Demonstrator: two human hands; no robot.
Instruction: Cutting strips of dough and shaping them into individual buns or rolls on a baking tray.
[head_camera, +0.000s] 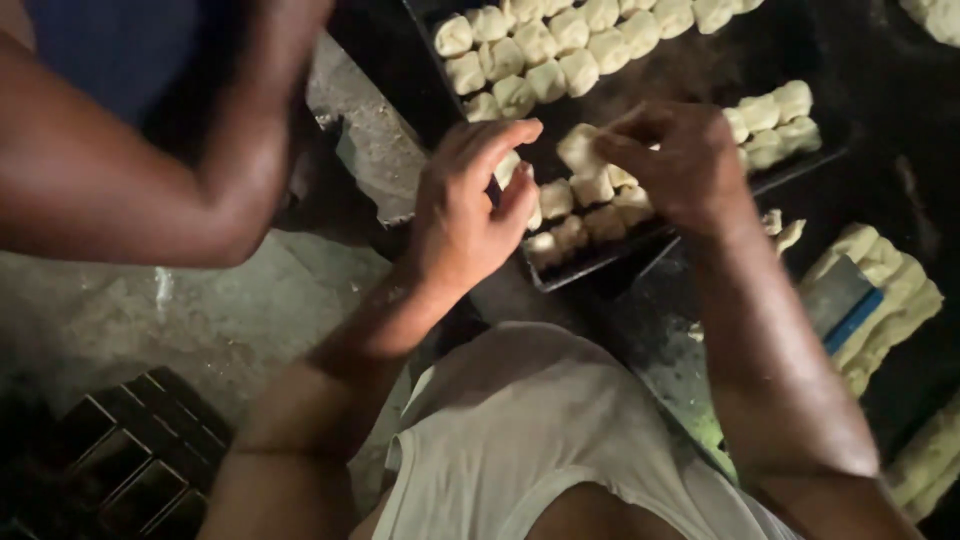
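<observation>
Your right hand (672, 160) fingers pinch a dough piece (580, 148) over the tray (600, 262). Your left hand (468, 205) is half-curled, loose, holding nothing I can see (palm side hidden). More pieces lie below your fingertips; a scraper (843, 300) lies right of them.

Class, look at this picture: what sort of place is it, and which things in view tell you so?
Probably a small bakery's work area: a dark baking tray filled with rows of dough pieces, a scraper lying on dough strips, and empty loaf tins nearby.
</observation>
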